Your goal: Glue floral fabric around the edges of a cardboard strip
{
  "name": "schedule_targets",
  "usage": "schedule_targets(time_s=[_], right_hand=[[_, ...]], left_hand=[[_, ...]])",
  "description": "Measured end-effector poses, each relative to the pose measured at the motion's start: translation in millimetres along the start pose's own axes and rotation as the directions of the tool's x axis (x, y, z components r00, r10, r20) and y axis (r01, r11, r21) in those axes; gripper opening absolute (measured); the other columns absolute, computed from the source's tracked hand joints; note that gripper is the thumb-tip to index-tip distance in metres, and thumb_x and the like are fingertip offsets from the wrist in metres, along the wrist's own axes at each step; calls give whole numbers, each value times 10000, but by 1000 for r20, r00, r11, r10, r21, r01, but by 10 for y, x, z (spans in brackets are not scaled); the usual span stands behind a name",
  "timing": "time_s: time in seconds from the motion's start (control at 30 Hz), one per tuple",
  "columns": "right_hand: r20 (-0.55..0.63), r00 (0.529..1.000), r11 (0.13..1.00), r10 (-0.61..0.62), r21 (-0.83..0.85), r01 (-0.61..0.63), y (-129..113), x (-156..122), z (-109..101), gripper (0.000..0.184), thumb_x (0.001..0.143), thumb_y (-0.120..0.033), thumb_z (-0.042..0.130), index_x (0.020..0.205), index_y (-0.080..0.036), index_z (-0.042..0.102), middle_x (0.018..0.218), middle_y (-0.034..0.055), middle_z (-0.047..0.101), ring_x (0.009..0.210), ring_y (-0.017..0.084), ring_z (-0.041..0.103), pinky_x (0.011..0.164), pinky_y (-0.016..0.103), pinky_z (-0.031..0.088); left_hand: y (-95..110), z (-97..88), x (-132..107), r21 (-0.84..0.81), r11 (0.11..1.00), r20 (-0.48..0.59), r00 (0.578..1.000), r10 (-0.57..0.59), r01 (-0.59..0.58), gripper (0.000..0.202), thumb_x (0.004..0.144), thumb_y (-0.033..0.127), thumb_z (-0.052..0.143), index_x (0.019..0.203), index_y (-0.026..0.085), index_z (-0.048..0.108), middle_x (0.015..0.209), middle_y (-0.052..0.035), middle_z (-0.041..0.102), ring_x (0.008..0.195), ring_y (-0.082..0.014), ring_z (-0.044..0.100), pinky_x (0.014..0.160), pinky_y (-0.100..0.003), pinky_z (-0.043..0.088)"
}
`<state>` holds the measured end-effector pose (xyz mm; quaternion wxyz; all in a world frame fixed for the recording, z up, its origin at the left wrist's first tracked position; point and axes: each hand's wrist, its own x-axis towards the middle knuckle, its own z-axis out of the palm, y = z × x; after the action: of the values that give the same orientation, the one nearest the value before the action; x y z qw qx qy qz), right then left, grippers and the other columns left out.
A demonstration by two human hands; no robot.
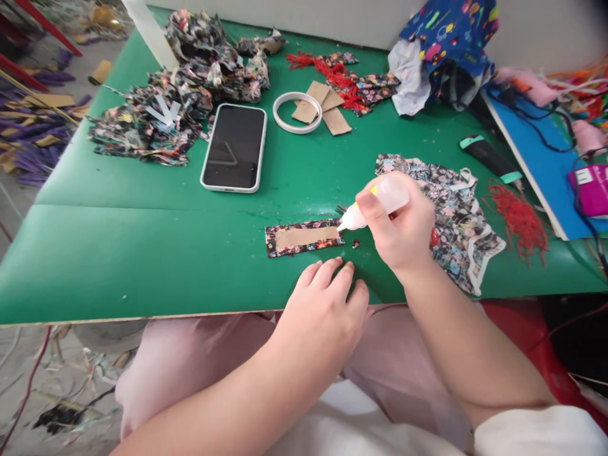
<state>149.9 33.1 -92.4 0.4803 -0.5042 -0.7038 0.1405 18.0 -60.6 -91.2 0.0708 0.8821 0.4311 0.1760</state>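
My right hand (403,231) is closed around a small white glue bottle (380,199), its nozzle touching the right end of a floral fabric strip with a brown card centre (304,237) lying flat on the green table (142,253). My left hand (327,304) rests at the table's front edge just below the strip, fingers curled loosely together, holding nothing that I can see. A tiny dark scrap (355,243) lies beside the strip's right end.
A phone (234,147) lies face up behind the strip. Floral fabric heaps (180,95) fill the back left. A white tape ring (297,113), brown card pieces (327,107) and red tassels (520,218) sit further back and right, with floral fabric (456,209) under my right wrist.
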Motion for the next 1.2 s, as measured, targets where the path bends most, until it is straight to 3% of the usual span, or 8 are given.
schedule_targets(time_s=[0.43, 0.73, 1.2], right_hand=[[-16, 1000, 999, -7, 35, 8, 42, 22, 29, 340, 762, -559, 601, 738, -224, 547, 662, 5, 598, 663, 151, 599, 573, 291, 472], [13, 1000, 999, 9, 30, -9, 25, 13, 28, 309, 771, -524, 610, 760, -222, 552, 708, 11, 615, 638, 137, 576, 546, 280, 445], [-12, 1000, 999, 21, 38, -21, 16, 4, 15, 330, 761, -547, 609, 726, -225, 545, 610, -8, 573, 569, 127, 552, 488, 268, 418]], left_hand=[[-1, 20, 2, 15, 1000, -23, 999, 24, -24, 248, 865, 271, 520, 939, 102, 686, 1086, -152, 672, 1061, -285, 608, 948, -410, 498], [-64, -55, 22, 3, 981, -120, 974, -190, 192, 255, 877, 266, 493, 956, 106, 675, 1085, -149, 670, 1074, -274, 607, 970, -436, 489], [-87, -10, 20, -2, 979, -60, 978, -202, 202, 232, 881, 252, 485, 925, 101, 657, 1065, -163, 666, 1094, -271, 594, 996, -442, 469]])
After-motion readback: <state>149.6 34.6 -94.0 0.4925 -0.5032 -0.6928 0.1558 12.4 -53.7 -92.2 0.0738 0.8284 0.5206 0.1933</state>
